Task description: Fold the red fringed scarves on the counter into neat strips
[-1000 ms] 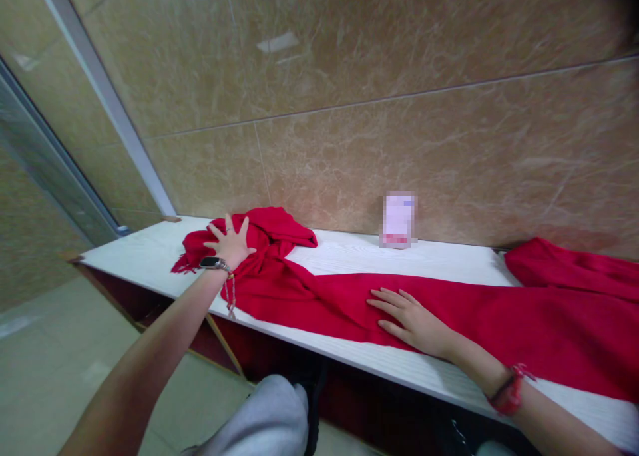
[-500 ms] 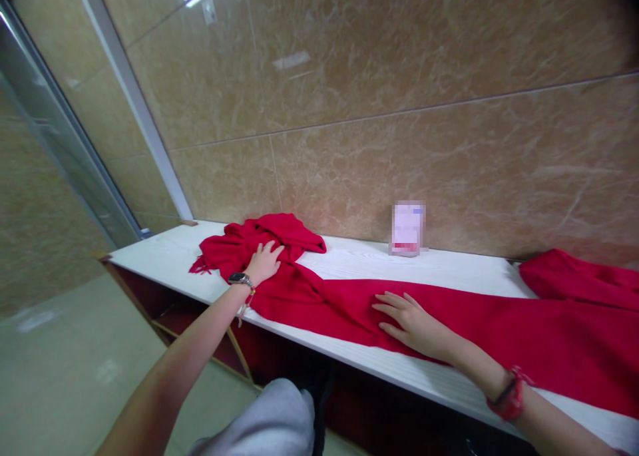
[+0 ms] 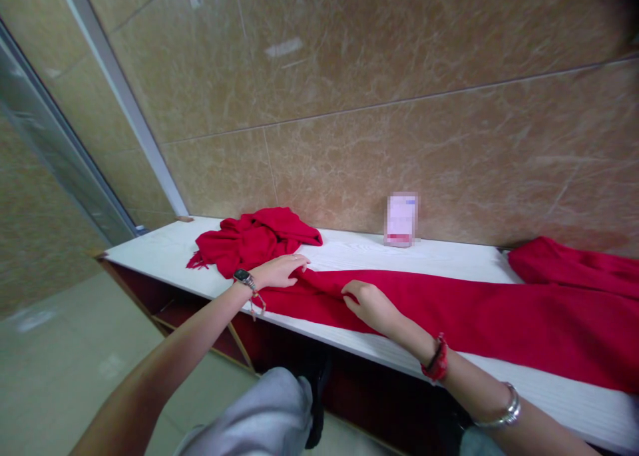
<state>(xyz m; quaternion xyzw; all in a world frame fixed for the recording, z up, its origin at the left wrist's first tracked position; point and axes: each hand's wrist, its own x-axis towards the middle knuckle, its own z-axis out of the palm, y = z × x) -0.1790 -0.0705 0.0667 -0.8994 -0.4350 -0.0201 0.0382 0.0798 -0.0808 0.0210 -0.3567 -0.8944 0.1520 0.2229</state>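
A long red scarf (image 3: pixel 474 316) lies lengthwise along the white top of a low cabinet, its left end bunched in a heap with fringe showing. My left hand (image 3: pixel 279 271), with a dark watch at the wrist, rests on the scarf just right of that heap. Its fingers stretch to the right over a raised fold, thumb apart. Close by on the right, my right hand (image 3: pixel 372 304) touches the flat middle stretch. Those fingers are bent and the thumb stands a little away from them, with no cloth visibly gripped.
A small blurred pinkish-white card or box (image 3: pixel 401 220) stands against the tiled wall (image 3: pixel 339 163). More red cloth (image 3: pixel 564 259) is bunched at the back right. Open shelves (image 3: pixel 194 313) sit under the white cabinet top (image 3: pixel 154 246), above a shiny floor.
My left hand has slid right, off the bunched heap. My right hand has moved left toward it, its fingers now more bent. The view has shifted slightly.
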